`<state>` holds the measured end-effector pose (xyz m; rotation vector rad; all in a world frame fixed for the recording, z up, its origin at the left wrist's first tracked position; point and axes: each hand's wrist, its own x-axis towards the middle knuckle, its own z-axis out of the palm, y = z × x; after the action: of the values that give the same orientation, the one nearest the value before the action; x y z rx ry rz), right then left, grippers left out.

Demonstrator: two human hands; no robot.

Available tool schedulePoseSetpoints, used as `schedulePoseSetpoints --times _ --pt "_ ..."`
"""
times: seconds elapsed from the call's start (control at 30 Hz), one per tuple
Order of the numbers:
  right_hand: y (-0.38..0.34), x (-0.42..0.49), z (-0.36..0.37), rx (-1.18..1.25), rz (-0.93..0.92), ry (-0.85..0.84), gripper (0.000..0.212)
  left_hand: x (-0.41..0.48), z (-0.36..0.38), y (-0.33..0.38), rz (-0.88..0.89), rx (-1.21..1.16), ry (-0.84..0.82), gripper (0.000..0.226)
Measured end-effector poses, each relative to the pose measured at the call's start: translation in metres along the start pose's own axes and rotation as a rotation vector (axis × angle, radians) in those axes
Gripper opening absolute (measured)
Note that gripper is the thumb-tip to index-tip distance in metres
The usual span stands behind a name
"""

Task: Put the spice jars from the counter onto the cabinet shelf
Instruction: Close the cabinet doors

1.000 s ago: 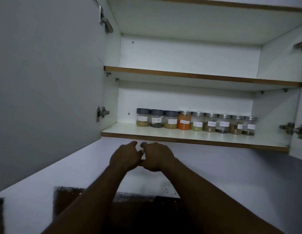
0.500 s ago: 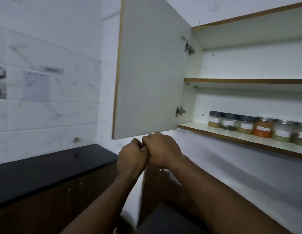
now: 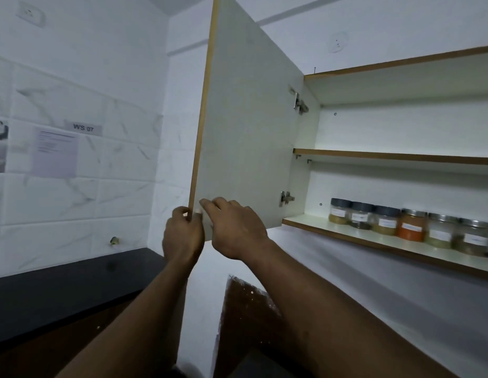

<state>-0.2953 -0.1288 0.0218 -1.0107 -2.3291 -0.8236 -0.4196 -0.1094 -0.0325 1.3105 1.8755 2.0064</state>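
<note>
Glass jars [image 3: 412, 223] are sitting in a row along the lower shelf [image 3: 373, 241], well right of both hands. Left hand [image 3: 183, 236] is pinching the door [image 3: 248, 132] at its free lower corner; right hand [image 3: 234, 227] is resting loosely curled on the door's inner face, nearer the jars.

White marbled wall tiles [image 3: 74, 203] carry a taped paper sheet [image 3: 55, 151] under a "WS 07" label [image 3: 83, 127] (sheet's print unreadable); a wall socket [image 3: 30, 13] sits high
</note>
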Motion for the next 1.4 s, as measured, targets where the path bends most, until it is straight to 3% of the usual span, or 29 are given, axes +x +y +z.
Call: schedulePoseSetpoints --times 0.1,0.23,0.37,0.47,0.6,0.77,0.9,1.1,1.4 --pt "0.019 -0.010 -0.009 0.078 0.035 0.169 0.042 -0.005 0.006 0.006 0.116 -0.005 0.051 0.052" --pt "0.050 -0.026 -0.023 0.175 0.217 0.404 0.027 -0.030 0.025 0.034 0.382 -0.252 -0.107 0.055" --pt "0.092 -0.057 -0.031 0.220 0.401 0.571 0.025 -0.055 0.061 0.060 0.601 -0.408 -0.282 0.027" --pt "0.127 -0.089 -0.036 0.186 0.461 0.600 0.021 -0.072 0.094 0.089 0.711 -0.487 -0.450 0.051" --pt "0.163 -0.124 -0.041 0.069 0.623 0.651 0.015 -0.089 0.143 0.104 0.856 -0.404 -0.536 0.072" --pt "0.208 -0.168 -0.047 -0.020 0.914 0.524 0.021 -0.118 0.215 0.104 0.993 -0.229 -0.650 0.085" --pt "0.242 -0.184 -0.049 -0.094 0.992 0.398 0.032 -0.130 0.259 0.119 1.034 -0.132 -0.628 0.087" --pt "0.293 -0.194 -0.027 -0.434 1.020 0.302 0.070 -0.146 0.309 0.141 1.052 0.042 -0.637 0.085" --pt "0.372 -0.210 0.009 -0.651 0.875 0.110 0.083 -0.168 0.386 0.159 0.976 0.182 -0.634 0.098"
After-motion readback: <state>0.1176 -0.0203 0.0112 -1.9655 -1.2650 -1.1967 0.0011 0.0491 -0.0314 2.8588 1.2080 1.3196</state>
